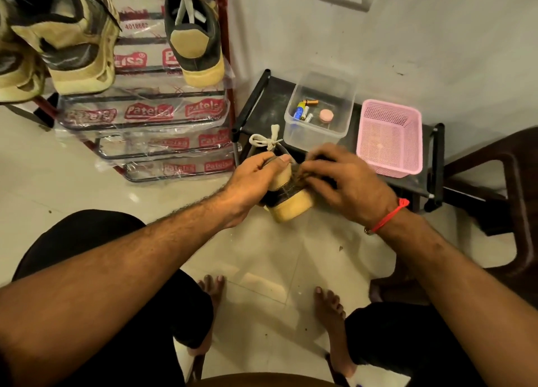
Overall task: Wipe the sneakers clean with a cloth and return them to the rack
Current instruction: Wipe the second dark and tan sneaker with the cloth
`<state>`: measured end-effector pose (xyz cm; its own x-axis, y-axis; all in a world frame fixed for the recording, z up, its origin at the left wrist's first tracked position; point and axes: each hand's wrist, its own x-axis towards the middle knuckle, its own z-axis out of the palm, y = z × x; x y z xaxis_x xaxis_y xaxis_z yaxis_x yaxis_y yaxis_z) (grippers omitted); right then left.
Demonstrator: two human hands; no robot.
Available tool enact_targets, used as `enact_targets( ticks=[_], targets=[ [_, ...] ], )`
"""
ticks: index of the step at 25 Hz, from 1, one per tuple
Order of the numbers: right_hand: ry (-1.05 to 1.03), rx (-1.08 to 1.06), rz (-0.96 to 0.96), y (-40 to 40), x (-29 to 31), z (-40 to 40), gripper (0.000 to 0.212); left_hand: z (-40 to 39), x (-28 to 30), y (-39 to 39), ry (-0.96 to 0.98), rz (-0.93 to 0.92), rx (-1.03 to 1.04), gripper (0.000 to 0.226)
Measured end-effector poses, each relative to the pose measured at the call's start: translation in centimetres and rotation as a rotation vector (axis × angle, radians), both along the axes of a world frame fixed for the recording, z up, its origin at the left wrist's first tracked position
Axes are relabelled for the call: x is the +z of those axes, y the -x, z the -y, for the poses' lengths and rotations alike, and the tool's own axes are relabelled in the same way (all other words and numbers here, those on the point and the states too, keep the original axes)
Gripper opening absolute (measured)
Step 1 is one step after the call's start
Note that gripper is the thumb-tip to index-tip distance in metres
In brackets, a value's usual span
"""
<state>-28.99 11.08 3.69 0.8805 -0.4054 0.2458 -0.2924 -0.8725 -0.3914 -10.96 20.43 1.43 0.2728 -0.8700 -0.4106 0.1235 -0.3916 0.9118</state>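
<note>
**Wiping step, one sneaker in hand**

Held above the floor, heel toward the camera: sneaker (286, 194), dark upper, tan rubber sole, gripped at the collar by left hand (256, 180). Right hand (346, 183) curled, blurred, rubbing the side; cloth not clearly visible. Next: finish wiping, then back to rack (163, 116) beside its mate (193, 34).

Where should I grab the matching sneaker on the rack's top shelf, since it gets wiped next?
Probably by the heel. The sneaker on the rack sits toe-in, with its tan heel tab and pale sole end facing outward, nearest the person. Come from the front and pinch the heel collar, thumb inside the opening, much as the left hand holds the sneaker in hand. The laces lie farther in.
</note>
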Motion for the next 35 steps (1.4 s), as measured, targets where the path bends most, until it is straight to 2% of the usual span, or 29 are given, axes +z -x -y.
enact_targets(
  ticks=[2, 6, 7, 10, 11, 15, 19, 20, 23, 27, 28, 30, 31, 35],
  targets=[
    [-0.015, -0.081, 0.048, 0.1, 0.3, 0.5, 0.024, 0.1, 0.2, 0.1, 0.025, -0.037, 0.048, 0.030],
    [0.032, 0.268, 0.069, -2.1, 0.3, -4.0, 0.019, 0.0, 0.0, -0.4, 0.066, -0.036, 0.041, 0.036],
    [0.056, 0.241, 0.057, -2.1, 0.2, -3.3, 0.020, 0.0, -0.1, -0.3, 0.054, -0.032, 0.030, 0.037],
    [0.050, -0.061, 0.080, -1.0, 0.6, 0.4, 0.026, 0.1, 0.2, -0.4, 0.043, -0.057, 0.059, 0.030],
    [0.039, -0.085, 0.099, -0.9, 0.6, 0.3, 0.026, 0.1, 0.3, -0.3, 0.051, -0.063, 0.061, 0.027],
    [0.072, 0.217, 0.103, -2.3, -0.1, -3.6, 0.020, -0.2, 0.5, -0.1, 0.074, -0.075, 0.022, 0.024],
    [0.011, -0.075, 0.156, -1.3, 0.8, 0.0, 0.020, -0.1, 1.0, -0.2, 0.078, -0.160, 0.057, 0.017],
    [0.021, -0.045, 0.168, -1.4, 0.7, -0.8, 0.019, -0.1, 1.1, -0.3, 0.090, -0.167, 0.062, 0.018],
    [0.093, 0.234, 0.126, -2.1, 0.2, -3.4, 0.020, -0.3, 0.9, -0.1, 0.119, -0.156, 0.028, 0.023],
    [0.011, -0.043, 0.171, -1.1, 1.0, 0.0, 0.020, -0.1, 1.2, -0.3, 0.114, -0.232, 0.079, 0.017],
    [0.017, 0.002, 0.190, -1.2, 0.9, -0.8, 0.018, 0.0, 1.3, -0.4, 0.126, -0.249, 0.080, 0.016],
    [0.082, 0.268, 0.162, -2.2, 0.6, -3.9, 0.015, -0.2, 1.0, -0.4, 0.140, -0.252, 0.039, 0.017],
    [0.092, 0.334, 0.134, -2.3, 0.5, -3.9, 0.015, -0.3, 0.9, -0.3, 0.134, -0.238, 0.016, 0.018],
    [-0.043, 0.043, 0.202, -0.9, 1.3, -0.4, 0.020, -0.2, 1.3, -0.8, 0.127, -0.224, 0.088, 0.015]
  ],
)
